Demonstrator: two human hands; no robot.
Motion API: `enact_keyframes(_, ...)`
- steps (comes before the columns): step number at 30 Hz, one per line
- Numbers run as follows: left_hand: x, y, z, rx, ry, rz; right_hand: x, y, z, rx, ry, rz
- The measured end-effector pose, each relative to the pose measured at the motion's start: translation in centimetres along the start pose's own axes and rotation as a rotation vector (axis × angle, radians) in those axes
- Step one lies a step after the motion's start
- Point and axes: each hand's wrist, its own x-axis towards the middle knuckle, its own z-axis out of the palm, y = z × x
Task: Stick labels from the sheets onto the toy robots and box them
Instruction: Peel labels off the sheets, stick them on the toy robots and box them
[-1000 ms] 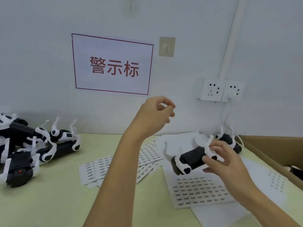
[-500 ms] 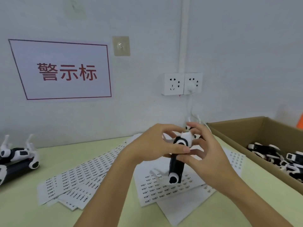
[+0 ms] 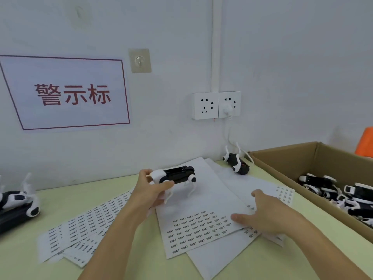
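The left hand [image 3: 150, 190] holds a black-and-white toy robot [image 3: 175, 174] by its white end, fingers curled round it, legs hanging above the label sheet [image 3: 198, 225] without clearly touching. The right hand [image 3: 268, 215] lies on that sheet's right edge, fingers spread and nearly straight, holding nothing. More label sheets [image 3: 80, 233] fan out to the left on the tabletop [image 3: 125, 265]. Another toy robot [image 3: 236, 162] lies on its back near the wall, just beside the cardboard box [image 3: 292, 158], whose near wall runs along the right side with boxed robots [image 3: 339, 190] inside. Unlabelled robots [image 3: 18, 203] sit at the left edge.
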Motion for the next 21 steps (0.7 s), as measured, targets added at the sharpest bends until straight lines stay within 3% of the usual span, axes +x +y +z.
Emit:
enact_keyframes(4,0.0,2.4,-0.8,0.526,0.121,0.080,-0.3,-0.6,0.2,0.061,-0.001,0.038)
enact_keyframes(6,-0.5,3.6,0.3,0.769,0.284,0.266,-0.1,-0.6,0.0,0.155,-0.001,0.057)
enact_keyframes(8,-1.8,5.0,2.1,0.711,0.307,0.532,0.3,-0.4,-0.2,0.330,-0.014,0.048)
enact_keyframes(9,-2.3,5.5,3.0,0.643,0.201,0.592,0.5,-0.3,-0.2,0.422,-0.025,0.038)
enact_keyframes(11,-3.6,6.0,4.7,0.639,-0.194,0.519,0.6,-0.3,-0.2,0.607,-0.060,0.003)
enact_keyframes(13,-4.7,5.6,6.5,0.827,-0.553,0.373,0.6,-0.6,-0.1,0.807,-0.110,-0.024)
enact_keyframes(14,-5.0,5.0,7.3,0.922,-0.631,0.322,0.5,-0.9,-0.1,0.909,-0.135,-0.033)
enact_keyframes(18,-4.7,2.8,8.7,1.045,-0.592,0.303,0.2,-1.3,-0.1,1.193,-0.239,-0.054)
enact_keyframes(21,-4.2,2.3,8.3,1.028,-0.598,0.296,0.1,-1.4,0.3,1.180,-0.290,-0.056)
